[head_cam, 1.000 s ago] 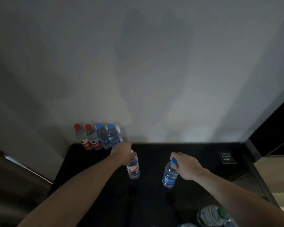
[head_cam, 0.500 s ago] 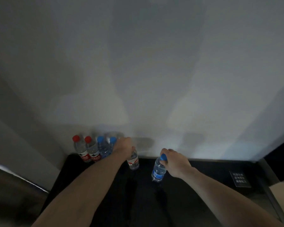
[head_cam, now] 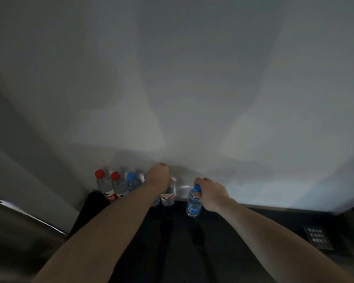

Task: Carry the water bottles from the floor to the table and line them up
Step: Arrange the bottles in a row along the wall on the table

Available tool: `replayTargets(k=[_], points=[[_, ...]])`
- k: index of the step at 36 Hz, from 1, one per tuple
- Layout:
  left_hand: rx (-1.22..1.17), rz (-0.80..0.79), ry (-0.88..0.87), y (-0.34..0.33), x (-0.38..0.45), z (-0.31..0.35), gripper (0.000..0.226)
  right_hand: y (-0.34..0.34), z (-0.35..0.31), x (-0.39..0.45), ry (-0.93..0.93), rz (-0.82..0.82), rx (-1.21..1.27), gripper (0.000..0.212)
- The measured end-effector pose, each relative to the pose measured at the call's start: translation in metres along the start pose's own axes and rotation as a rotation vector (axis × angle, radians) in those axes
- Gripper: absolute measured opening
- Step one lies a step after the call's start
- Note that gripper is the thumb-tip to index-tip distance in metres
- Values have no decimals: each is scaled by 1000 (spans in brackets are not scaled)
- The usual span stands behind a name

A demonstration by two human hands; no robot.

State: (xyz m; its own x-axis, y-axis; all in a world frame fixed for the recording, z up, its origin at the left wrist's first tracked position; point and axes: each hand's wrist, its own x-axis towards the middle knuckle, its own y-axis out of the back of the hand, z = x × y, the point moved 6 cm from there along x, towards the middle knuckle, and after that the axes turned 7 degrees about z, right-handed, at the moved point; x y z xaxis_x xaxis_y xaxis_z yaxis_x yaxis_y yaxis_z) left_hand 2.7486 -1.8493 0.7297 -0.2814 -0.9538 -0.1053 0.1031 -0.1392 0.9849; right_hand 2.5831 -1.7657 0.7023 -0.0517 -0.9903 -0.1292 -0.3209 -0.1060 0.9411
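The row of bottles (head_cam: pixel 119 185) standing upright against the wall at the back of the dark tabletop (head_cam: pixel 253 225) is the landmark here: two red caps, then blue caps, packed side by side. The left hand (head_cam: pixel 158 177) grips a red-labelled bottle (head_cam: pixel 167 196) from above, covering its cap, and holds it just beside the right end of that row; whether its base already rests on the tabletop cannot be told. The right hand (head_cam: pixel 209 193) pinches a blue-capped bottle (head_cam: pixel 193 202) at the neck, farther right of the row and slightly forward of its line. Both held bottles hang with their long axes upright, matching the row. Judging by this, the left bottle goes down first as the next in line, and the right one then needs to travel left and back toward the wall to close the gap.
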Motion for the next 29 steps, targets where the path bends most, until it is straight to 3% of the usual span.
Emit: replayTargets(k=[5, 29], points=[[-115, -34, 2, -1, 10, -7, 49, -4, -12, 15, -3, 4, 16, 24], [-179, -43, -38, -8, 7, -16, 29, -11, -40, 43, -31, 10, 38, 34]])
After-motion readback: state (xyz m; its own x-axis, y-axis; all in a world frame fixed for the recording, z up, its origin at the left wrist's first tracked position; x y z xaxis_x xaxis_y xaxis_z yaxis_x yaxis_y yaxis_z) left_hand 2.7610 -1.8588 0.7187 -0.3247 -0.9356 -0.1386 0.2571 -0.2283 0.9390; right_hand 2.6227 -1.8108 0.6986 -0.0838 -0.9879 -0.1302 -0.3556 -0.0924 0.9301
